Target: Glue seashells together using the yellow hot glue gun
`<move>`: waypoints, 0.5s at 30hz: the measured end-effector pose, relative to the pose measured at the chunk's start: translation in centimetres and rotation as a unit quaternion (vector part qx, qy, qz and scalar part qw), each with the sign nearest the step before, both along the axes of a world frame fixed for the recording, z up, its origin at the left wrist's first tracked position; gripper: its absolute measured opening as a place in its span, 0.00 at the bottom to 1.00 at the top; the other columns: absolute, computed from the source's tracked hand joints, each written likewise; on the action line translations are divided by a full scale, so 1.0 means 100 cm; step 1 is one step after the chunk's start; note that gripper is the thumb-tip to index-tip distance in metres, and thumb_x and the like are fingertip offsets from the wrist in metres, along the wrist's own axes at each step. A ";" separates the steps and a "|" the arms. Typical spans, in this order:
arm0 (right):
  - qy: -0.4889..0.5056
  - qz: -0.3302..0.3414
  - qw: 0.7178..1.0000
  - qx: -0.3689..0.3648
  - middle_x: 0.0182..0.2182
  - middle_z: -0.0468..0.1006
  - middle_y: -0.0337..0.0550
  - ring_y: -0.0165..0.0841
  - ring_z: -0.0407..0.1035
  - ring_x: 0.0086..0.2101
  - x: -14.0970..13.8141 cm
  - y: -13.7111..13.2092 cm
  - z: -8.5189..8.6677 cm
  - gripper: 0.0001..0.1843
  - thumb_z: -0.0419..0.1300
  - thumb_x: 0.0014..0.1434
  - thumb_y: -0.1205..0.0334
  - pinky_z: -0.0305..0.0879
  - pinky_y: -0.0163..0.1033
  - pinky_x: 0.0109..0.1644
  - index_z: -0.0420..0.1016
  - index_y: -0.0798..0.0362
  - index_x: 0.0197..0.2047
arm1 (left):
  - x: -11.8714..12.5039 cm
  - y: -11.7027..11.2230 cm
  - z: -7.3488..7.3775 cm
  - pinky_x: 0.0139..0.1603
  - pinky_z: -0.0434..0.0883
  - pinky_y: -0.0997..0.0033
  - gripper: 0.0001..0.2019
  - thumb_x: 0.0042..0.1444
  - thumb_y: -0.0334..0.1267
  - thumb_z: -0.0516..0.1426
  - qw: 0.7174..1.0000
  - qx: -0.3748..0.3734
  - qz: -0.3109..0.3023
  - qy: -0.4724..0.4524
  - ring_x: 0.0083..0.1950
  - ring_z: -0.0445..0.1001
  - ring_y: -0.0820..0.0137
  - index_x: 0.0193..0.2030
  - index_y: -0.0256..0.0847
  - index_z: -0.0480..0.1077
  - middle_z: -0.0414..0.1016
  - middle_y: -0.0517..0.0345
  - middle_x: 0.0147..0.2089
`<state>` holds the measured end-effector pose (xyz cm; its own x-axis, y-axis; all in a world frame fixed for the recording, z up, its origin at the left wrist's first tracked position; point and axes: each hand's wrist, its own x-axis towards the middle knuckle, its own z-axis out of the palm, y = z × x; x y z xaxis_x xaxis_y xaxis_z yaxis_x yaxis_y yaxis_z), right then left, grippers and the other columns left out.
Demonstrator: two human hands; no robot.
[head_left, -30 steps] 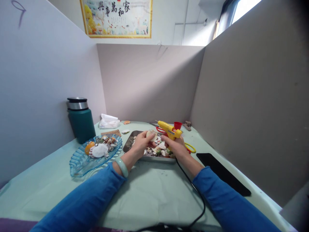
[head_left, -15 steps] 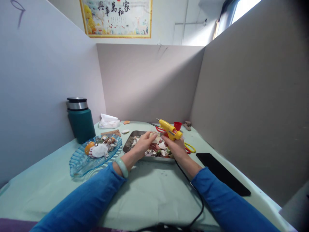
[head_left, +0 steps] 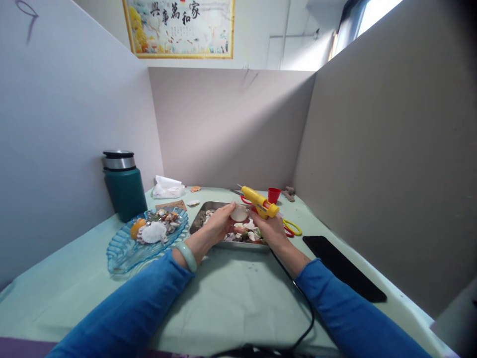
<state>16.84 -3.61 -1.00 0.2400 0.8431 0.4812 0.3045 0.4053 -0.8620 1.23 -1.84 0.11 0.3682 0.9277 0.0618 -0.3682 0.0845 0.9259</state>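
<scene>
Over a metal tray [head_left: 248, 245] of mixed shells, my left hand [head_left: 220, 223] pinches a pale round seashell [head_left: 239, 214] between thumb and fingers. A yellow glue gun [head_left: 260, 201] is gripped in my right hand [head_left: 273, 229], its nozzle pointing up and to the left, above and behind the shell. My right fingertips are close to the shell's right edge; whether they touch it I cannot tell. From the gun's handle a black cord [head_left: 298, 286] runs down toward the table's front edge.
Left of the tray lies a blue glass dish [head_left: 124, 256] of shells, with a green bottle [head_left: 125, 191] behind it. Tissues [head_left: 168, 188], a red cup [head_left: 274, 195] and scissors with yellow handles [head_left: 293, 227] lie further back. A black flat slab [head_left: 343, 268] lies at right. Partitions enclose three sides.
The glue gun has shifted slightly left and its nozzle is a little lower. The shell has turned so its round face shows more fully; my left fingers have shifted on it.
</scene>
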 end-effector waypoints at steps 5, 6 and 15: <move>0.004 0.004 1.000 0.008 0.28 0.81 0.46 0.39 0.75 0.30 0.000 0.001 -0.001 0.16 0.64 0.47 0.51 0.69 0.40 0.33 0.80 0.54 0.35 | 0.002 0.000 0.000 0.23 0.77 0.71 0.14 0.68 0.41 0.51 1.000 -0.017 -0.015 -0.018 0.34 0.81 0.64 0.48 0.31 0.71 0.79 0.43 0.39; 0.003 0.007 1.000 0.014 0.29 0.82 0.47 0.39 0.76 0.31 0.000 0.001 -0.001 0.17 0.64 0.47 0.51 0.70 0.40 0.34 0.80 0.54 0.36 | 0.002 0.001 0.000 0.23 0.77 0.71 0.15 0.68 0.41 0.51 0.999 -0.021 -0.023 -0.021 0.34 0.81 0.64 0.49 0.31 0.71 0.79 0.42 0.40; 0.004 0.016 1.000 0.008 0.28 0.81 0.46 0.38 0.75 0.30 0.000 0.002 -0.004 0.18 0.64 0.48 0.49 0.69 0.39 0.33 0.80 0.54 0.37 | -0.001 0.006 -0.002 0.20 0.75 0.71 0.17 0.70 0.43 0.45 0.994 -0.041 -0.089 -0.041 0.26 0.79 0.66 0.52 0.33 0.67 0.78 0.44 0.38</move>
<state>16.88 -3.36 -1.38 0.2164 0.8423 0.4937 0.2848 0.4292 -0.8571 1.12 -1.21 -0.12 0.5243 0.8512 0.0247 -0.4137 0.2293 0.8811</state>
